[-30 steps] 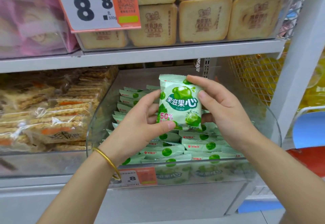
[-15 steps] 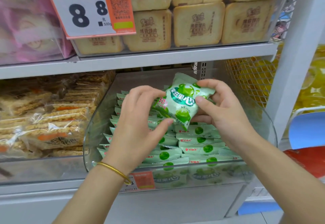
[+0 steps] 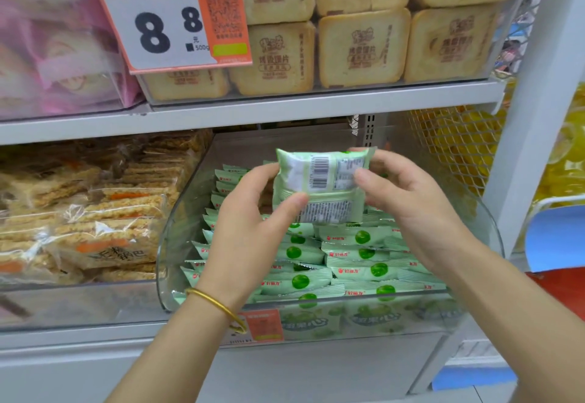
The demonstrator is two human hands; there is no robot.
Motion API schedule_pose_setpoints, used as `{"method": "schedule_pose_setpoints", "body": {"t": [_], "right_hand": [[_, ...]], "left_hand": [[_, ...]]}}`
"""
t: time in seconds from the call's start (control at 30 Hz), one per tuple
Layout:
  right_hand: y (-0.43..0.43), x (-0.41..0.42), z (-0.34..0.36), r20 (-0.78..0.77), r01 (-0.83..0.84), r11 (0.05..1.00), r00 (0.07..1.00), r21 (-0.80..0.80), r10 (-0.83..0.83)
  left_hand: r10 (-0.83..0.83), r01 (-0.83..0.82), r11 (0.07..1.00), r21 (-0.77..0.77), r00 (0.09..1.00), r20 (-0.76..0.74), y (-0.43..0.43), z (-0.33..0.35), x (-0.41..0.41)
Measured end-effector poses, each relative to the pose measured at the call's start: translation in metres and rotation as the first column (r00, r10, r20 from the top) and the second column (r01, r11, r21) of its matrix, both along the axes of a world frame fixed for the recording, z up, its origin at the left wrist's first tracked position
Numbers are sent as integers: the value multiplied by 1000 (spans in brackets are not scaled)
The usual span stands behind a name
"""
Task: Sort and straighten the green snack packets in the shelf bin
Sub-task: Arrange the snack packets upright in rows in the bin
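Observation:
One green snack packet [image 3: 321, 185] is held above the clear plastic shelf bin [image 3: 177, 231], its back side with barcode and small print facing me. My left hand [image 3: 253, 222] pinches its lower left corner with thumb in front. My right hand [image 3: 408, 203] pinches its right edge. Below, rows of green snack packets [image 3: 357, 254] stand on edge in the bin, mostly lined up; those behind my hands are hidden.
Bags of brown rice crackers [image 3: 95, 212] fill the bin to the left. The shelf above [image 3: 253, 114] carries tan packaged cakes [image 3: 361, 45] and a price tag [image 3: 177, 19]. A wire mesh basket of yellow items [image 3: 456, 149] is at right, beside a white upright post [image 3: 535, 117].
Both hands have turned the held packet over, from its green printed front to its barcode back, and it now lies sideways a little higher above the bin.

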State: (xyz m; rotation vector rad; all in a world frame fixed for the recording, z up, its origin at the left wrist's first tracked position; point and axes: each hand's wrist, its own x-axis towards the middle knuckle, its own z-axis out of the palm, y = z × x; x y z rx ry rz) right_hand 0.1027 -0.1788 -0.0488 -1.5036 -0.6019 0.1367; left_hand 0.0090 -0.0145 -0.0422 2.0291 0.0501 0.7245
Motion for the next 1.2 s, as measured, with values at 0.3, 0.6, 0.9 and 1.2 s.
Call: {"method": "schedule_pose_setpoints", "body": {"t": [0.3,0.6,0.9,1.2], "right_hand": [[5,-8,1,-101,-57,996,993,65,63],[5,-7,-1,-89,-44,997,995,62,50],[6,-3,-3,-74,2,999,997,48,1],[1,6,0,402,183,979,906,-95,-131]], "left_hand": [[-172,154,950,-270,984,-44,-3,3,0],[-203,183,940,-288,978,-41,-2,2,1],[-76,7,928,-372,982,-170,1,0,2],[-123,-20,761,-649,977,-174,0,1,15]]}}
